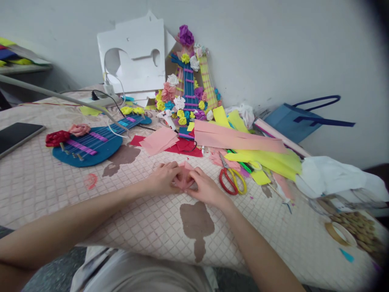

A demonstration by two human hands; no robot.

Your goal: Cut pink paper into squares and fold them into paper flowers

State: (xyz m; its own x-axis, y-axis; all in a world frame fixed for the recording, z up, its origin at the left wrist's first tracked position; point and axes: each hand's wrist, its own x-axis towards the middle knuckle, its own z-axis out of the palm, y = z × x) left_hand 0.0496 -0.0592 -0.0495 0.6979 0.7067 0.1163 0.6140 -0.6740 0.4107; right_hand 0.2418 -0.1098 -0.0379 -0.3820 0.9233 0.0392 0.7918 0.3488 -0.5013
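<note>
Between my two hands, just above the quilted tablecloth (146,215), is a folded piece of pink crepe paper (184,178). My left hand (164,177) pinches its left side, and my right hand (204,184) pinches the right side with thumb and fingers. Behind them lies a stack of pink paper squares (159,140), partly over red paper (185,147). To the right of my right hand rest scissors (232,178) with one red and one yellow handle.
At left lies a blue paper guitar (88,146) with paper flowers, near a phone (20,136). Flower-covered guitars (189,87) lean on the wall beside white foam board (133,61). Pink strips (237,138), yellow paper (273,160), a glue gun (167,117) and a tape roll (340,234) lie around.
</note>
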